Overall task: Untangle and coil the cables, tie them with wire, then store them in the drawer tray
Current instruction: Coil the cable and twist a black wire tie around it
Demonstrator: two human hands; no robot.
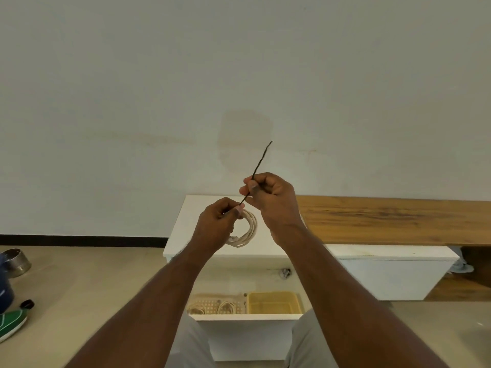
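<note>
A thin dark tie wire (261, 160) runs up and to the right through both hands, its free end against the wall. My left hand (216, 224) pinches its lower end. My right hand (271, 200) pinches it higher up. Under my left hand a coiled cream cable (249, 229) lies on the white cabinet top (191, 235), partly hidden by my fingers. Below, the open drawer (247, 317) holds a pale perforated tray (212, 305) with two coiled cables in it, and a yellow tray (273, 302) beside it.
A long wooden bench top (393, 219) extends right from the cabinet, above a white box (385, 274). On the floor at left are a metal pot (16, 261), a green shoe (10, 322) and a black cap (28, 304). My knees flank the drawer.
</note>
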